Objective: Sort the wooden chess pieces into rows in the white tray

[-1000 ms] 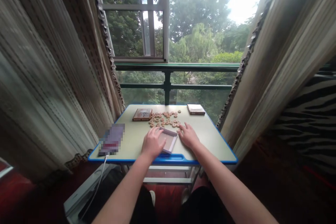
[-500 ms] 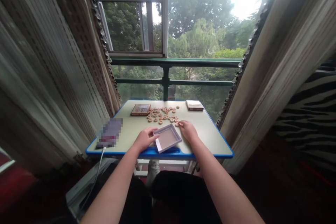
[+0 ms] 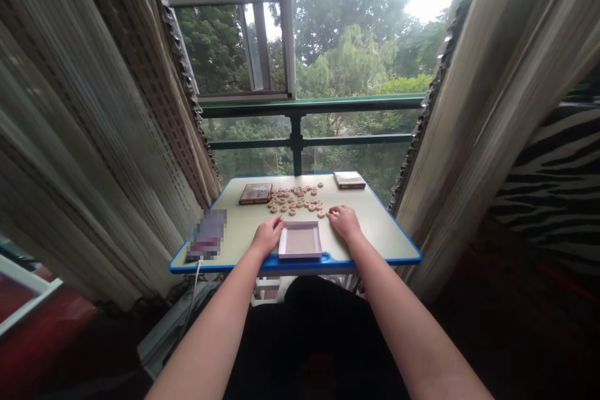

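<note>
A shallow, empty grey box tray [image 3: 300,242] lies flat at the near edge of a pale green table [image 3: 375,231]. My left hand [image 3: 268,235] rests on the table against the tray's left side, fingers stretched forward to its far left corner, holding nothing. My right hand [image 3: 345,223] sits just right of the tray's far corner, its bent fingertips pinched on a round wooden piece [image 3: 334,214]. Several more round wooden pieces [image 3: 295,200] are scattered just beyond the tray.
A brown box lid [image 3: 255,193] lies at the far left of the pieces and a flat box [image 3: 349,180] at the far right corner. A blurred phone [image 3: 206,236] with a cable lies on the left edge. Curtains hang on both sides, with a green railing [image 3: 300,137] behind.
My left hand set the tilted tray down flat and square at the table's near edge and slid to its left side. My right hand shifted slightly right onto a piece.
</note>
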The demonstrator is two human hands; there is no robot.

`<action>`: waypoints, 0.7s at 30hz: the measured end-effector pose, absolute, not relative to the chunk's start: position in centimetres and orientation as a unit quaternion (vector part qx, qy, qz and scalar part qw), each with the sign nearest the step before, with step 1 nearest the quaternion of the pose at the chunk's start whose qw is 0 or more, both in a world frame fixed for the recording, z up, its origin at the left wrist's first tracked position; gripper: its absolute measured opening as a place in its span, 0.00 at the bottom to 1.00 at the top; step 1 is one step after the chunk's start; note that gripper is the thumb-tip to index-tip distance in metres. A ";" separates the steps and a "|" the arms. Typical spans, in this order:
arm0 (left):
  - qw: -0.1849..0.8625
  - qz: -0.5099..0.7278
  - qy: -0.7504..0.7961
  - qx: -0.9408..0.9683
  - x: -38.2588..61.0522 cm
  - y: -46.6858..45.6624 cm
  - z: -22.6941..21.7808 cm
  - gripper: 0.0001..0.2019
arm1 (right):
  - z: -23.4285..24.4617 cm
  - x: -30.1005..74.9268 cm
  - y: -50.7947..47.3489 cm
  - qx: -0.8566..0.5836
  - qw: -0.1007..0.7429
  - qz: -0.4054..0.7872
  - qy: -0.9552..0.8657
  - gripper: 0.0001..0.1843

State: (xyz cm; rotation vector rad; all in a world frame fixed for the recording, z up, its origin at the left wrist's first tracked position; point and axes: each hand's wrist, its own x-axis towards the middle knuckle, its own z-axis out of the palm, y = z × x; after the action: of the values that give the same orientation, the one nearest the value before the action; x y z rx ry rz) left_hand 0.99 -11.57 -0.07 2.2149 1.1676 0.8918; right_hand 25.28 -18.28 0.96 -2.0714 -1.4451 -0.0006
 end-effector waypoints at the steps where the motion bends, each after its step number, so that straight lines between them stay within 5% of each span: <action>1: 0.234 0.319 0.424 0.815 1.0 -11.6 -0.1 0.18 | 1.0 25.2 -18.4 -0.780 0.302 0.003 -0.548 0.13; 21: 0.291 0.349 0.434 0.778 0.8 -11.8 0.1 0.17 | 1.4 24.9 -18.9 -0.758 0.304 0.023 -0.576 0.18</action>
State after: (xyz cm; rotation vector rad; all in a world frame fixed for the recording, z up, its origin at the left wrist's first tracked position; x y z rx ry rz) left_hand 0.77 -11.78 0.09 2.0737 1.1582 0.9316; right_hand 24.87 -18.93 1.39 -2.0080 -1.5265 0.0605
